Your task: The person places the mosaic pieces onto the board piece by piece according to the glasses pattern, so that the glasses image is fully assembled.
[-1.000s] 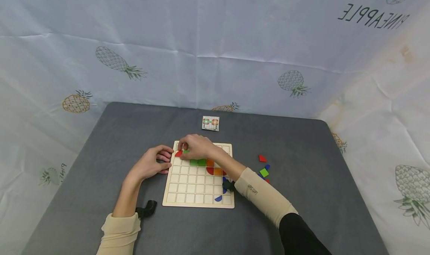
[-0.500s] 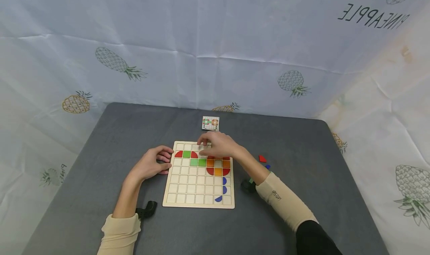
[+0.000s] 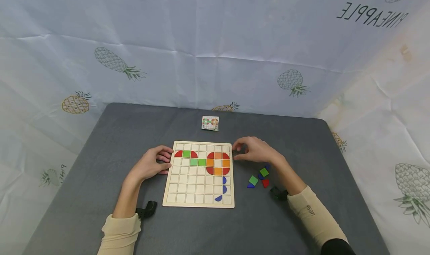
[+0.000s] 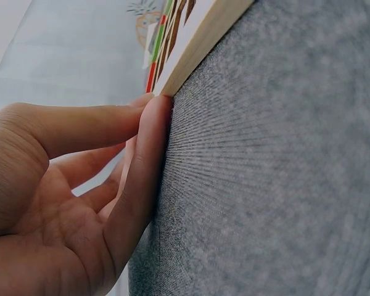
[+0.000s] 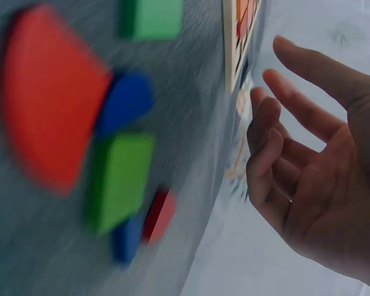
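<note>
Loose coloured pieces (image 3: 258,176) lie on the grey table (image 3: 302,217), right of the wooden board (image 3: 198,189). Left hand (image 3: 151,164) rests against the board's left edge, fingers relaxed. Right hand (image 3: 253,150) hovers above the pieces, open and empty

We see a pale wooden board (image 3: 199,189) lying flat on the grey table, its face cut into a grid of small square cells. In its far rows sit coloured tiles: two red quarter-rounds flanking a green square (image 3: 186,154) at the far left, then two more green squares a row nearer. To their right a ring (image 3: 218,163) of red corner pieces and orange squares surrounds one bare cell. Down the right column lie three blue curved pieces (image 3: 223,189). Loose tiles (image 3: 258,177) lie just right of the board: two green squares, a red piece and some blue ones, bunched close together.
</note>
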`<action>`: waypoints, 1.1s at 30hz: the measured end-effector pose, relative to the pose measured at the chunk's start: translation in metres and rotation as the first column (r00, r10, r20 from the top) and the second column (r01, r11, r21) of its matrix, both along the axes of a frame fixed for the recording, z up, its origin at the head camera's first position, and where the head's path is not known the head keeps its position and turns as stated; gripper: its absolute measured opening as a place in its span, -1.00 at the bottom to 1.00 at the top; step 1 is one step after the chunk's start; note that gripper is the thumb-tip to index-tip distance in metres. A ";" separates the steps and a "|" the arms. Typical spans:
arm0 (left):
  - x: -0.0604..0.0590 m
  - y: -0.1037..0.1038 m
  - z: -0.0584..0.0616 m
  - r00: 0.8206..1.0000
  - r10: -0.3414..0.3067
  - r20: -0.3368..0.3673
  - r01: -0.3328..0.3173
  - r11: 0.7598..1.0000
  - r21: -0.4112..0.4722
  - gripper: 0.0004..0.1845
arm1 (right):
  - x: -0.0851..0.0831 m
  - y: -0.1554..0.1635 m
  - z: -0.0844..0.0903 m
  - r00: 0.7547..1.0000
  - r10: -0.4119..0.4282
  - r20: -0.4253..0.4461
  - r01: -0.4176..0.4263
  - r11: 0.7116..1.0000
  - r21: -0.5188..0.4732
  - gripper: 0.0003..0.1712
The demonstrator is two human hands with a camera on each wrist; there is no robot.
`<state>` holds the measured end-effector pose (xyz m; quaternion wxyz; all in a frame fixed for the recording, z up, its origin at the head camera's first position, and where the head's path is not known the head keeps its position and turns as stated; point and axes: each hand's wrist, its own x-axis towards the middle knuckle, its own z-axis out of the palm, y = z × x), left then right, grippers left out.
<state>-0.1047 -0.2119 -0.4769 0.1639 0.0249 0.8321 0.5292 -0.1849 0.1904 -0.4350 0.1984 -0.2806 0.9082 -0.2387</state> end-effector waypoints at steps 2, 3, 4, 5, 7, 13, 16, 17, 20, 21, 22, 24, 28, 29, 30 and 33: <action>0.000 0.000 0.000 1.000 0.001 0.003 -0.001 1.000 -0.004 -0.50 | 0.004 0.013 0.000 1.000 0.004 0.017 -0.004 1.000 -0.006 -0.65; 0.000 0.000 0.000 1.000 0.002 0.005 -0.002 1.000 -0.005 -0.50 | 0.006 0.020 0.000 1.000 0.009 0.027 -0.009 1.000 -0.009 -0.66; 0.000 0.000 0.000 1.000 0.002 0.007 -0.002 1.000 -0.006 -0.50 | 0.008 0.027 0.000 0.999 0.013 0.036 -0.013 1.000 -0.011 -0.67; 0.000 0.001 0.000 1.000 0.002 0.009 -0.001 1.000 -0.006 -0.50 | 0.010 0.033 0.000 0.999 0.021 0.050 -0.021 1.000 -0.016 -0.68; 0.000 0.001 0.001 1.000 0.001 0.009 -0.001 1.000 -0.005 -0.50 | 0.014 0.045 -0.002 0.997 0.040 0.072 -0.038 0.999 -0.024 -0.68; -0.001 0.000 0.000 1.000 -0.002 0.007 0.002 1.000 -0.002 -0.50 | 0.024 0.079 -0.007 0.987 0.059 0.148 -0.053 0.997 -0.047 -0.66; -0.001 0.000 0.000 1.000 0.001 0.005 -0.001 1.000 -0.004 -0.50 | 0.028 0.091 -0.009 0.984 0.058 0.167 -0.049 0.997 -0.057 -0.64; -0.001 0.000 0.000 1.000 0.002 0.005 -0.002 1.000 -0.004 -0.50 | 0.029 0.094 -0.010 0.984 0.059 0.171 -0.049 0.997 -0.060 -0.63; -0.001 -0.001 0.000 1.000 0.004 0.003 -0.004 1.000 -0.004 -0.50 | 0.030 0.101 -0.013 0.983 0.070 0.167 -0.059 0.996 -0.072 -0.61; -0.001 -0.001 0.000 1.000 0.004 0.002 -0.004 1.000 -0.004 -0.50 | 0.030 0.102 -0.014 0.984 0.074 0.161 -0.062 0.995 -0.076 -0.61; -0.001 -0.001 0.000 1.000 0.004 0.001 -0.004 1.000 -0.004 -0.50 | 0.031 0.103 -0.015 0.985 0.075 0.153 -0.063 0.995 -0.079 -0.61; -0.001 -0.001 0.000 1.000 0.004 0.000 -0.004 1.000 -0.005 -0.50 | 0.031 0.103 -0.018 0.988 0.075 0.132 -0.064 0.994 -0.086 -0.61; -0.001 -0.001 0.000 1.000 0.003 0.002 -0.003 1.000 -0.004 -0.50 | 0.032 0.101 -0.021 0.993 0.083 0.078 -0.076 0.993 -0.089 -0.65; -0.001 -0.001 0.000 1.000 0.002 0.002 -0.002 1.000 -0.004 -0.50 | 0.031 0.101 -0.021 0.994 0.083 0.071 -0.076 0.993 -0.090 -0.65; -0.001 -0.001 0.000 1.000 0.002 0.003 -0.002 1.000 -0.002 -0.50 | 0.031 0.101 -0.021 0.995 0.083 0.063 -0.077 0.993 -0.090 -0.65; 0.000 -0.001 -0.001 1.000 0.002 0.003 -0.002 1.000 0.001 -0.50 | 0.031 0.100 -0.021 0.996 0.071 0.049 -0.067 0.994 -0.083 -0.67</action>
